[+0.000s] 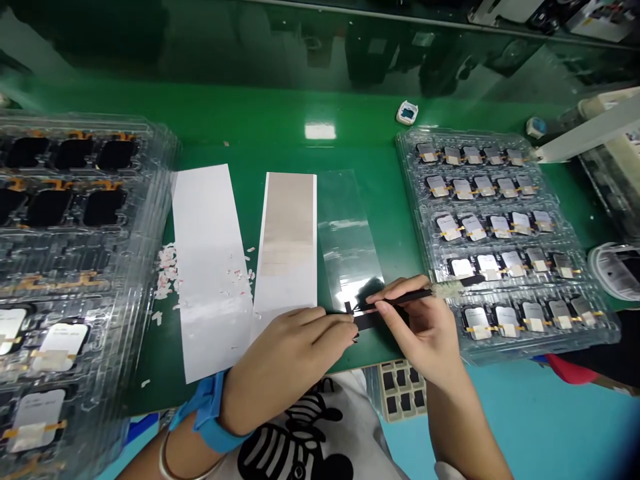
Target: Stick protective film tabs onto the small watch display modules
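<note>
My left hand (300,343), with a blue band at the wrist, is closed on a small dark part (367,321) near the table's front edge. In my right hand (425,327) are dark tweezers (407,297), pinched between thumb and fingers, their tips at the left hand's fingertips. Fine detail of the dark part is too small to tell. Behind the hands lies a clear film sheet (350,227). Left of it are a sheet with a beige-grey strip (289,233) and a plain white sheet (207,233).
Stacked clear trays of screen parts stand at left (107,267) and right (480,247). Pinkish-white scraps (167,270) lie beside the white sheet. A small white-framed device (407,113) sits at the back. Below the table edge is a beige tray (403,393).
</note>
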